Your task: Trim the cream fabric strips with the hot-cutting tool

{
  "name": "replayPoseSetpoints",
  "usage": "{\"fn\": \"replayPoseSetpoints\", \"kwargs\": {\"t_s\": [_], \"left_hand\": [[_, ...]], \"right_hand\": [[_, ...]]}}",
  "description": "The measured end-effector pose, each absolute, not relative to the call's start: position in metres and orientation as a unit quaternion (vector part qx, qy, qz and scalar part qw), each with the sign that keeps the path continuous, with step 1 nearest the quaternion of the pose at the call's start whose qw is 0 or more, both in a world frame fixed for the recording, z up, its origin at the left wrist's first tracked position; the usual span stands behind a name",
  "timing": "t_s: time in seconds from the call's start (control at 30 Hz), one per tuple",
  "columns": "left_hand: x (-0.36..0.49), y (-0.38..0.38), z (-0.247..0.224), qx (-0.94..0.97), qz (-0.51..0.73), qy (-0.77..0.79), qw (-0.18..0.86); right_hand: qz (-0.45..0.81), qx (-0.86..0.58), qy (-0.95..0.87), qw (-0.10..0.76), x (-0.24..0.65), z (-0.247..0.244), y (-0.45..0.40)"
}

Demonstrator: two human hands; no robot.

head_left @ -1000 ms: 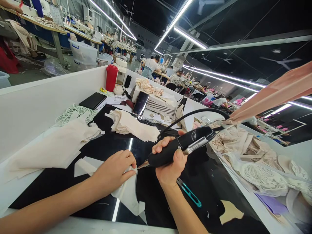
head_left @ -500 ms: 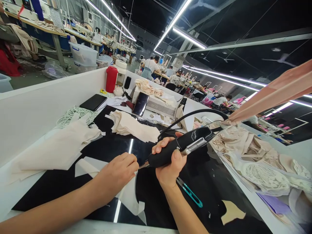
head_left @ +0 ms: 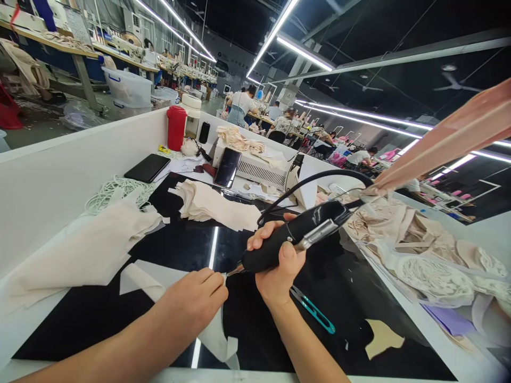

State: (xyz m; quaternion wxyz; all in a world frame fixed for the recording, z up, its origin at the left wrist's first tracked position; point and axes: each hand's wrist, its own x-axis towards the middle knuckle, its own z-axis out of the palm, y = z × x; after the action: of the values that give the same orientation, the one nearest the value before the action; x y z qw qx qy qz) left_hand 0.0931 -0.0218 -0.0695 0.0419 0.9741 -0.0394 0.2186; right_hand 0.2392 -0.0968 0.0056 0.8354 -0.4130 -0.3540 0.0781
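This is a garment-sewing workshop in a large hall. Beyond and left of a red cylindrical flask (head_left: 176, 127), white sewing machines (head_left: 138, 51) line long tan-topped tables (head_left: 82, 52). Beyond and right of the flask, a person in a white top (head_left: 240, 101) works. Nearer than the flask lies a stack of cut cream cloth (head_left: 215, 206); long white tube lights (head_left: 273, 36) run above it.

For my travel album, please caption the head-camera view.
Right hand grips a black corded tool; left hand holds pale fabric over a black tabletop.
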Motion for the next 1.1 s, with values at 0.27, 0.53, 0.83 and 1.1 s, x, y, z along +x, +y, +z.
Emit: {"fn": "replayPoseSetpoints", "kwargs": {"t_s": [0.27, 0.53, 0.83, 1.1], "left_hand": [[0.088, -0.025, -0.076, 0.966, 0.255, -0.039, -0.01], [0.084, -0.03, -0.086, 0.961, 0.275, -0.024, -0.027], [0.08, -0.025, -0.065, 0.959, 0.28, -0.037, -0.028], [0.079, -0.023, -0.055, 0.955, 0.279, -0.063, -0.075]], "right_hand": [[0.092, -0.378, -0.368, 0.845, 0.239, 0.005, -0.096], [0.09, -0.368, -0.369, 0.849, 0.24, 0.004, -0.096], [0.101, -0.359, -0.367, 0.852, 0.24, 0.004, -0.096], [0.102, -0.346, -0.368, 0.857, 0.241, 0.003, -0.095]]}}
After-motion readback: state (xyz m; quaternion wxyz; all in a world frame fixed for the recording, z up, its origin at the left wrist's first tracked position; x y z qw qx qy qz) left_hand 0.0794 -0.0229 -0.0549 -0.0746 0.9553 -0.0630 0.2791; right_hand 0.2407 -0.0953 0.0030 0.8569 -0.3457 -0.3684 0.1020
